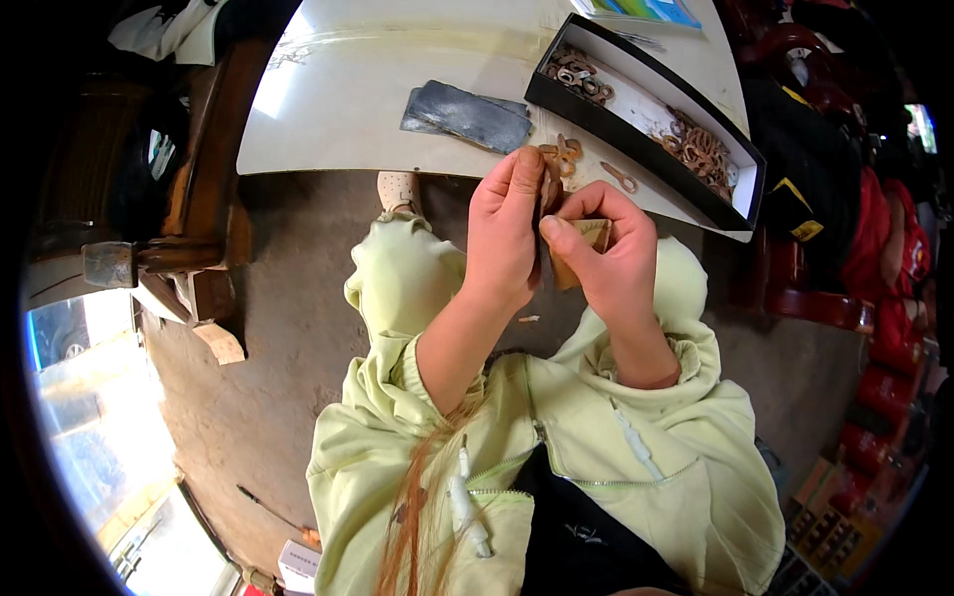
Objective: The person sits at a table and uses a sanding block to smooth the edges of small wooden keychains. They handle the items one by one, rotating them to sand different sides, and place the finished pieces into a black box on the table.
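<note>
My left hand (502, 228) is closed, its thumb pressed on a small brown piece (551, 177) that stands upright beside a dark narrow edge. My right hand (611, 253) grips a tan, flat piece (589, 234), like folded paper or thin board, against it; where they touch is partly hidden. Just beyond my hands on the pale table (328, 109) lie a small pile of rusty metal pieces (562, 149) and a single ringed piece (618, 177). Two overlapping dark grey slabs (457, 111) lie left of these. A long black open box (646, 117) holds many brown ringed pieces (696, 149).
Dark wooden furniture (159, 248) is at the left, red-brown chairs with dark and red bags (835, 189) at the right. My knees are below the table over the grey floor (238, 417). A screwdriver-like tool (308, 534) lies on the floor. A bright glazed opening (89, 397) is at lower left.
</note>
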A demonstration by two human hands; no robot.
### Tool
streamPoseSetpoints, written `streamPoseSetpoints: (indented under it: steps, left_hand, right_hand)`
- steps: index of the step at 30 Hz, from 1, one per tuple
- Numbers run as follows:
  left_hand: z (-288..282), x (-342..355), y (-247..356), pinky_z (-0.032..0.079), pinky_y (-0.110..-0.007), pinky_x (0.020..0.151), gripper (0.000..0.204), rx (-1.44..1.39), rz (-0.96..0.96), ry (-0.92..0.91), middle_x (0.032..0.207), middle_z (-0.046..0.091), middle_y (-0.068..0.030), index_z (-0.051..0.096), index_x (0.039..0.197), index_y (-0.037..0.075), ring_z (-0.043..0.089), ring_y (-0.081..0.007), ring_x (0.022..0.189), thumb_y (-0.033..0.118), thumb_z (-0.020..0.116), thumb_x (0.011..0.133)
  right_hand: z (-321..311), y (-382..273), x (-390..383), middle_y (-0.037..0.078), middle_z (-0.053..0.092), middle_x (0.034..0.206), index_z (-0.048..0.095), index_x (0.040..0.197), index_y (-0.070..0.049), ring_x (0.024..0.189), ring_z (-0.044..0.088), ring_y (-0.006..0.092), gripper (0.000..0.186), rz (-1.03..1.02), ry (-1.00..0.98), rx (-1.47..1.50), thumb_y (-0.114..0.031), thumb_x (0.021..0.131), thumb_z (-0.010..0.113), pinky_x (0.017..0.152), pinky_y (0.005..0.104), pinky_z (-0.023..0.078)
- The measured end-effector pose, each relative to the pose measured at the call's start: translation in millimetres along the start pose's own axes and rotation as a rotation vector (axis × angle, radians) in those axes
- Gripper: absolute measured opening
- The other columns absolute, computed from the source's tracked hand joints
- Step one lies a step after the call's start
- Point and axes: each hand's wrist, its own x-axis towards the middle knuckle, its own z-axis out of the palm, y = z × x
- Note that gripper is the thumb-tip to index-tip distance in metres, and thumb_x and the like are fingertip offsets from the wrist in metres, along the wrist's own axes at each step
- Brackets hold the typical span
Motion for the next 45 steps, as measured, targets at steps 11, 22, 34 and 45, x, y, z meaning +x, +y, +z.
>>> streamPoseSetpoints:
  steps: [11,22,34,45]
  left_hand:
    - [5.9,-2.6,-1.6,0.035,-0.021,0.059,0.027,0.121,0.018,0.107,0.075,0.044,0.0036,0.051,0.082,0.008,0.038,-0.0065,0.067,0.026,0.049,0.102]
    - [7.5,2.1,9.0,0.027,-0.024,0.05,0.037,-0.175,-0.11,-0.095,0.064,0.04,0.0027,0.047,0.077,0.009,0.034,-0.007,0.056,0.036,0.048,0.101]
    - [17.9,0.5,12.0,0.026,-0.024,0.055,0.041,-0.018,-0.066,0.019,0.06,0.029,0.0041,0.04,0.074,0.011,0.027,-0.0082,0.059,0.042,0.048,0.1]
    - [5.5,2.3,3.7,0.037,-0.021,0.055,0.027,-0.132,0.008,-0.005,0.073,0.053,0.0023,0.057,0.087,0.006,0.044,-0.0051,0.061,0.028,0.051,0.1]
  right_hand:
    - [-1.4,1.5,1.7,-0.003,0.059,0.076,0.059,0.085,-0.002,0.066,0.051,0.0009,0.013,0.011,0.044,-0.037,-0.007,0.084,0.071,0.057,0.0175,0.042]
    - [-11.9,-5.3,-0.6,-0.001,0.059,0.078,0.059,0.085,-0.002,0.067,0.052,0.0027,0.015,0.03,-0.154,0.128,-0.005,0.081,0.073,0.058,0.0181,0.041]
    - [-2.7,-5.0,-2.7,-0.001,0.06,0.081,0.06,0.088,-0.001,0.07,0.052,0.0023,0.015,0.044,-0.072,0.175,-0.006,0.082,0.073,0.061,0.0182,0.043]
    - [-1.5,0.3,-2.3,-0.002,0.061,0.082,0.06,0.089,-0.002,0.073,0.054,0.0025,0.015,0.077,-0.05,0.189,-0.008,0.082,0.072,0.066,0.0183,0.045]
